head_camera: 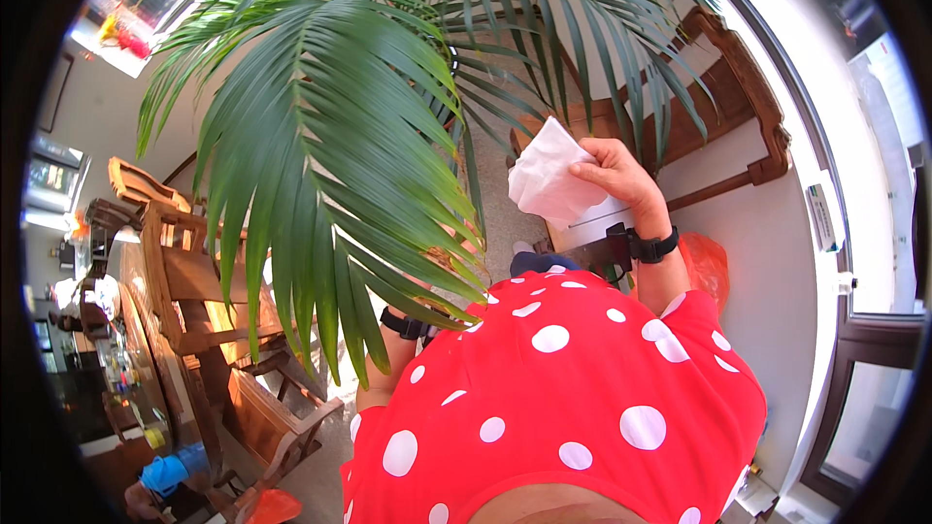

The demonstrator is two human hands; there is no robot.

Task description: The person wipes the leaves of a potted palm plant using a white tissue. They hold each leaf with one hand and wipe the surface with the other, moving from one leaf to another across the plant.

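My right hand (pixel 622 175) pinches a crumpled white tissue (pixel 550 178) between thumb and fingers, to the right of a big green palm frond (pixel 349 138). The tissue is apart from that frond. My left forearm (pixel 399 360), with a black strap at the wrist, reaches up behind the frond's lower leaflets. Those leaflets cover nearly all of my left hand, so its grip is hidden. Some leaflet tips are yellow and brown. More fronds (pixel 582 7) of the same potted palm spread across the top, and its pot is hidden.
A carved wooden chair (pixel 728 98) stands by the wall at right, with a red plastic bag (pixel 705 269) below it. Wooden chairs (pixel 193 280) and a table edge (pixel 149 335) fill the left. A glazed door (pixel 874 233) lies at far right.
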